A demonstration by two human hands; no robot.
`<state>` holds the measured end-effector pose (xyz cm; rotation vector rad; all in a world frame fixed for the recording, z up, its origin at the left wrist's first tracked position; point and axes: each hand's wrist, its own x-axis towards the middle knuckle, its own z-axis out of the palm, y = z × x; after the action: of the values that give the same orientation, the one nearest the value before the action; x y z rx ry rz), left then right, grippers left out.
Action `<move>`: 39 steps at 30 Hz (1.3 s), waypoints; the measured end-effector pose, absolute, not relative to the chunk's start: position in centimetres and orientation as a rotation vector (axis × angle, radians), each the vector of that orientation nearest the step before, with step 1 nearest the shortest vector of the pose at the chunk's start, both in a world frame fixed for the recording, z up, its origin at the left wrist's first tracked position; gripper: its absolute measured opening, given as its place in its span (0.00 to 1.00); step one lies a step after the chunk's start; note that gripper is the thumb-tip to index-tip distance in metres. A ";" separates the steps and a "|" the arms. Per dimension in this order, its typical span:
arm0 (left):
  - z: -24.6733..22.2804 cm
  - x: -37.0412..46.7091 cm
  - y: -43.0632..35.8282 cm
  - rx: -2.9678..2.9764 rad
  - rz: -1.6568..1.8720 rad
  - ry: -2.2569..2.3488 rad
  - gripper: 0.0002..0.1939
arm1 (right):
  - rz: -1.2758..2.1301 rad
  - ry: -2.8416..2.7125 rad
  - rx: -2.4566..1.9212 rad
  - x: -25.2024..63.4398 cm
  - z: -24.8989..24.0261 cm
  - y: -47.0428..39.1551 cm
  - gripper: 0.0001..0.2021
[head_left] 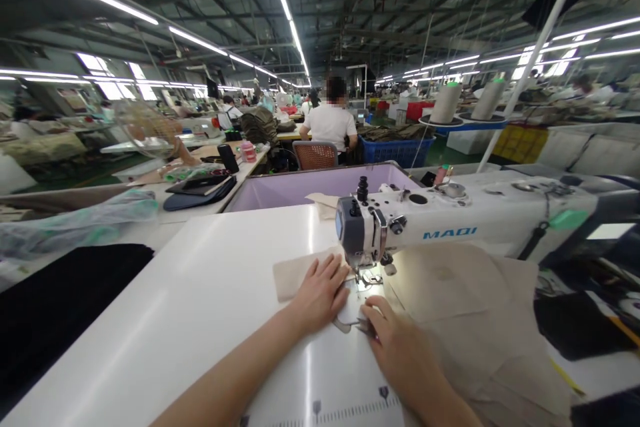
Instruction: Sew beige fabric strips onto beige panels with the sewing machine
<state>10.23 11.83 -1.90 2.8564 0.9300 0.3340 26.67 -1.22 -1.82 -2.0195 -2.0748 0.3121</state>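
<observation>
My left hand (pixel 321 290) lies flat, fingers stretched out, on the near right part of a beige fabric piece (pixel 289 278), just left of the needle area. My right hand (pixel 395 340) is closed at the front edge of the needle plate (pixel 351 310). From its fingers pokes a small dark metal tool, which looks like thread snips (pixel 367 327); most of it is hidden by the hand. Above and between both hands is the presser foot (pixel 371 278) of a white sewing machine (pixel 430 220), its lamp lit.
A large beige fabric (pixel 465 320) spreads right of the needle, under the machine arm. Black cloth (pixel 75 307) lies at the table's left edge. Behind the white table (pixel 210 280) stands a lilac bin (pixel 320 183). Thread cones (pixel 445 103) stand at right; a seated person (pixel 331 123) is ahead.
</observation>
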 end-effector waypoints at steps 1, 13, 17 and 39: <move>-1.8 10.1 11.8 2.861 0.325 0.934 0.20 | 0.329 -2.067 -2.011 26.8 -1.7 -1.3 0.18; -1.1 6.8 4.3 2.887 0.169 0.712 0.30 | 0.380 -1.987 -1.944 27.7 -1.0 -2.9 0.14; -0.4 7.3 4.6 2.867 0.104 0.730 0.30 | 0.390 -2.061 -1.925 27.3 -1.2 -2.3 0.22; -0.6 8.2 5.3 2.891 0.101 0.768 0.31 | 0.374 -2.021 -1.909 27.6 -1.4 -1.1 0.23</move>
<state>8.21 5.30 -0.55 2.8906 0.7678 0.1012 27.60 -1.10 -1.44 -1.9087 -2.0210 0.3735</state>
